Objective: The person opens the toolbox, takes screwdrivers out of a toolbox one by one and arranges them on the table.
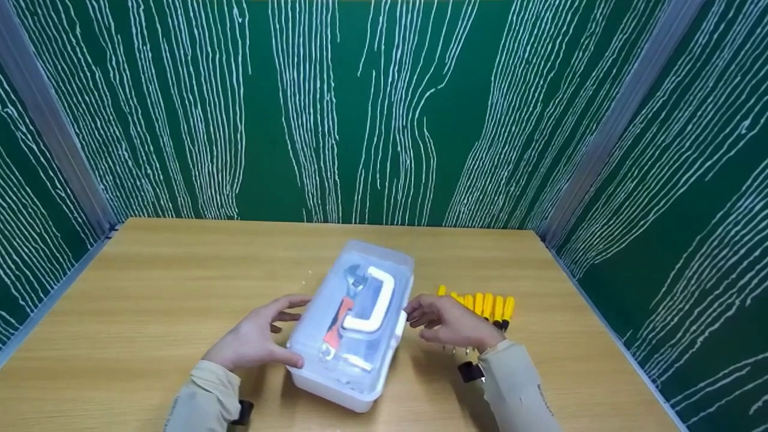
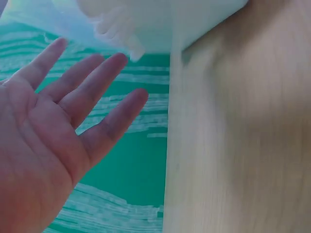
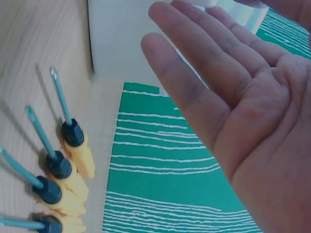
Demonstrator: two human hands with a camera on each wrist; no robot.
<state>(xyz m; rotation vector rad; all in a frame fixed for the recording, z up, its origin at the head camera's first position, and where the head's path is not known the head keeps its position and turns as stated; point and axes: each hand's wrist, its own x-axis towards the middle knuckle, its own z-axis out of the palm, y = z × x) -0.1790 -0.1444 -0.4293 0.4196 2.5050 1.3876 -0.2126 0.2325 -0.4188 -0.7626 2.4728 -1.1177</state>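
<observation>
A translucent toolbox (image 1: 324, 381) with a white carrying handle (image 1: 384, 300) sits at an angle on the table, its lid down. An adjustable wrench (image 1: 343, 315) with a red grip shows at the top, beside that handle. My left hand (image 1: 258, 337) spreads along the box's left side, thumb at the near corner. On the opposite side, my right hand (image 1: 450, 323) has its fingertips right at the white latch (image 1: 400, 327). In the right wrist view the fingers (image 3: 194, 53) extend loosely toward the white box wall (image 3: 119, 39).
Several screwdrivers with yellow handles (image 1: 487, 305) lie in a row right of the box, partly behind my right hand. The wooden table (image 1: 180, 264) is bounded by green walls (image 1: 258, 120) with white wavy lines and grey corner posts (image 1: 624, 114).
</observation>
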